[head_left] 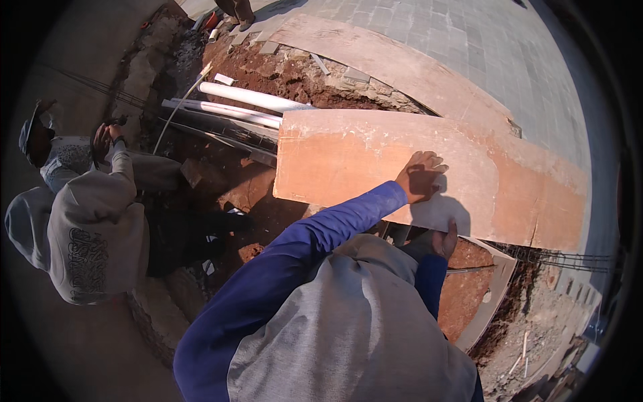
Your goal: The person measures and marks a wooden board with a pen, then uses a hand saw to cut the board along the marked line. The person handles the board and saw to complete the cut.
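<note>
A long plywood board, orange-brown with pale dusty patches, lies tilted in front of me. On its upper face rests my left hand, fingers spread apart and slightly bent. Lower down, my right hand holds the board's near edge, thumb upward; its other fingers are mostly hidden. My blue left sleeve crosses over the trench. Under the near edge another board with a grey rim is partly covered.
White pipes lie left of the board. A second plywood sheet rests by the paving beyond. At left a person in a grey hoodie sits by the dirt trench. Steel bars stick out at right.
</note>
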{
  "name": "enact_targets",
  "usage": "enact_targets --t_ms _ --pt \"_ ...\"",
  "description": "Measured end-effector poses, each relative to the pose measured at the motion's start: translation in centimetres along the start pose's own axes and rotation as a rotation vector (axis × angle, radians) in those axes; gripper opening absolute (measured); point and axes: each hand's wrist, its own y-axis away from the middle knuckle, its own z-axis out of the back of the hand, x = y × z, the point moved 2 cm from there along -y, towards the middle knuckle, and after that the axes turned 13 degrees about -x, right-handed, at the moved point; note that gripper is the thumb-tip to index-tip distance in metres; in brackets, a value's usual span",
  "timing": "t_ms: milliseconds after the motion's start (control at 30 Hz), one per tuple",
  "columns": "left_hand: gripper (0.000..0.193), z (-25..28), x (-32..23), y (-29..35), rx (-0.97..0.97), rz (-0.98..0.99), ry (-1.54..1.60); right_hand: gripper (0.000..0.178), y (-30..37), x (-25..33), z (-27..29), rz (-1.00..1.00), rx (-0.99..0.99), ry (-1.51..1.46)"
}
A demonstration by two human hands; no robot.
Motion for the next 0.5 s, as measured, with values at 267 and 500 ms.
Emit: enact_targets --t_ms 267,500 --pt "0.094 -2.9 -5.3 -12.0 0.123 -0.003 -0.114 0.058 2.2 3.0 2.3 0.008 0.125 0.039" --pt "0.079 -3.4 1.7 -21.9 0.518 0.153 -0.084 0.040 -3.2 -2.8 0.6 0.013 0.131 -0.227"
